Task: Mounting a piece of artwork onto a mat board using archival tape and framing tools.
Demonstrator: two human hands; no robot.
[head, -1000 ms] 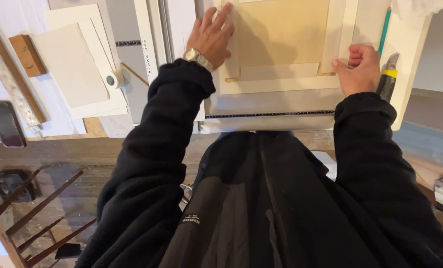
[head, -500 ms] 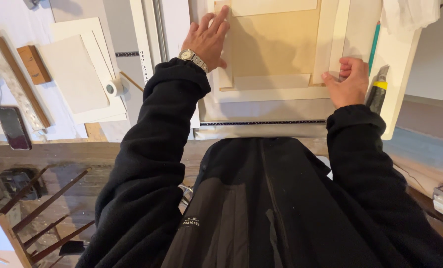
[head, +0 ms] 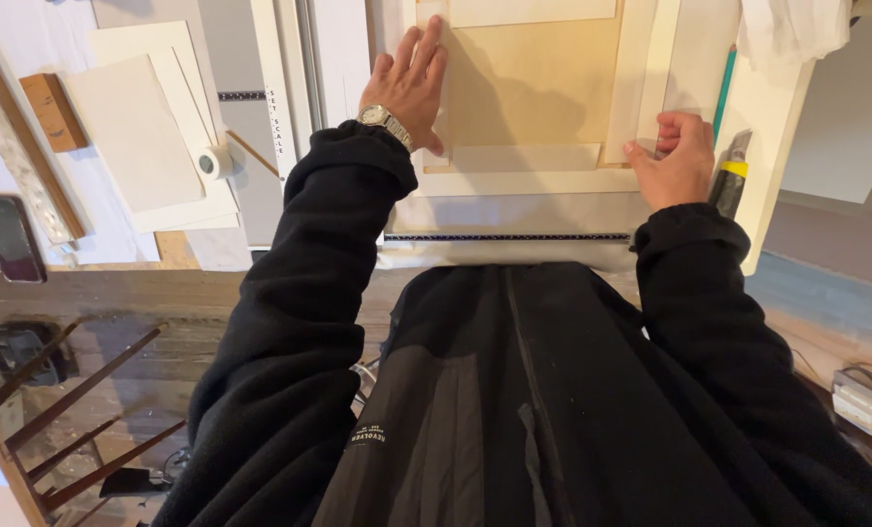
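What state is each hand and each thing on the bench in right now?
Left hand: flat, fingers spread, pressing on the tan board.
Right hand: curled, pinching the white strip.
Utility knife: lying beside the right hand, not held.
Tape roll: lying on its side.
Phone: screen dark.

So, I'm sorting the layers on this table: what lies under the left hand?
The left hand lies flat on the tan board, at its left edge. A pale strip lies just below it. What is beneath the palm is hidden.
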